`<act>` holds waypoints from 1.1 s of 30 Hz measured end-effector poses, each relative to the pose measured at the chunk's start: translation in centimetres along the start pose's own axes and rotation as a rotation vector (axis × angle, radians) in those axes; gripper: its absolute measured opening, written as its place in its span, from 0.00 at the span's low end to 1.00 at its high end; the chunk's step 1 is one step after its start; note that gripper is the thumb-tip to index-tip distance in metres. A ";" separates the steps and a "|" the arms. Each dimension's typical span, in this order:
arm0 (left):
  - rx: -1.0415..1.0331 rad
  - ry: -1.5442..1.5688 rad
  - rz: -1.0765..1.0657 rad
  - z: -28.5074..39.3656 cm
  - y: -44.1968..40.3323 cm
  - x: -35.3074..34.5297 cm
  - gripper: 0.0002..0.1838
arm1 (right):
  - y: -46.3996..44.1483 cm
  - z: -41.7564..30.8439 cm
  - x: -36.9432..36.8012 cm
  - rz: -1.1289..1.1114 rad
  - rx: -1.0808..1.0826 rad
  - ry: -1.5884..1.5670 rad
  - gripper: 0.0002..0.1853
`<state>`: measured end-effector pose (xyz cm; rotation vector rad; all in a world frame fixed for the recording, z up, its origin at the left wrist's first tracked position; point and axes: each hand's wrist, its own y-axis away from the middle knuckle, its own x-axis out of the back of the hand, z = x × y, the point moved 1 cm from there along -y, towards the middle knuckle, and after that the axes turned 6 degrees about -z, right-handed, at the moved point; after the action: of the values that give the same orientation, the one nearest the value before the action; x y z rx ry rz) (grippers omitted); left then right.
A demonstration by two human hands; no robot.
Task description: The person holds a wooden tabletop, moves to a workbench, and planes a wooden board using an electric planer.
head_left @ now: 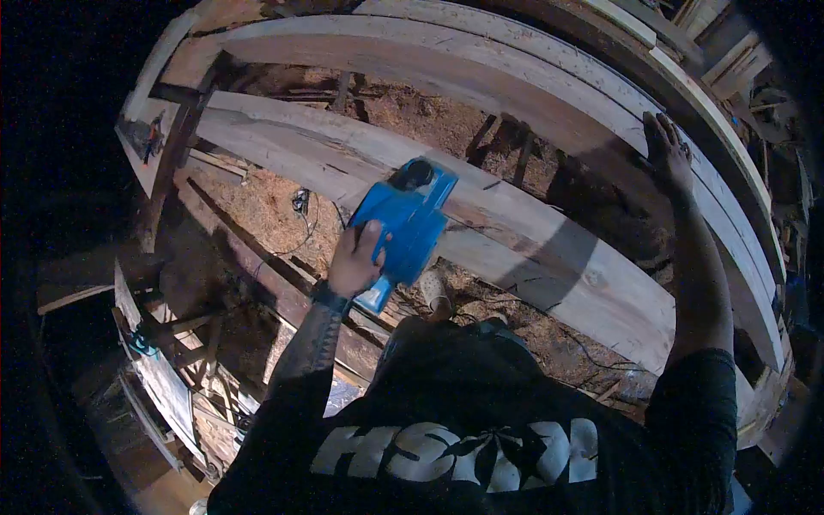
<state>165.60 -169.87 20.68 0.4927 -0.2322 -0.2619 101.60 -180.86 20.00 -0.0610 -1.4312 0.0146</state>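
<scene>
My left hand (pixel 356 262) is wrapped round the handle of a blue electric planer (pixel 396 225), which rests on a long wooden plank (pixel 532 236) in the middle. A dark round part shows at the planer's far end. Over to the right, my right hand (pixel 668 154) lies with its fingers stretched out on the edge of another long board (pixel 549 81); nothing is seen in it. Both boards run from the upper left to the lower right. A shadow falls across the middle plank's right part.
Wood shavings (pixel 275 206) cover the ground between the planks. A thin dark cable (pixel 309 227) lies among them. A dark crossbeam (pixel 176 163) supports the planks' left ends, beside a small red-handled tool (pixel 153 140). More timber (pixel 738 69) is stacked at upper right.
</scene>
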 end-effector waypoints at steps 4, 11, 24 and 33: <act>-0.038 0.048 0.029 2.0 -3.9 -2.8 0.31 | 0.5 -1.5 1.8 -0.052 -0.057 0.006 0.49; 0.008 0.058 -0.018 0.4 -1.0 0.4 0.31 | -0.6 0.1 -0.4 -0.036 -0.032 0.023 0.51; 0.010 0.031 0.041 3.4 -6.7 1.1 0.30 | -0.3 0.4 -0.2 -0.057 -0.040 -0.028 0.52; -0.001 0.037 0.077 -1.0 -0.7 8.0 0.31 | -0.4 0.5 -0.4 -0.059 -0.015 0.048 0.55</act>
<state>173.32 -172.48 20.69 0.4861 -0.2149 -0.1781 101.00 -181.25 19.75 -0.0316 -1.3845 -0.0455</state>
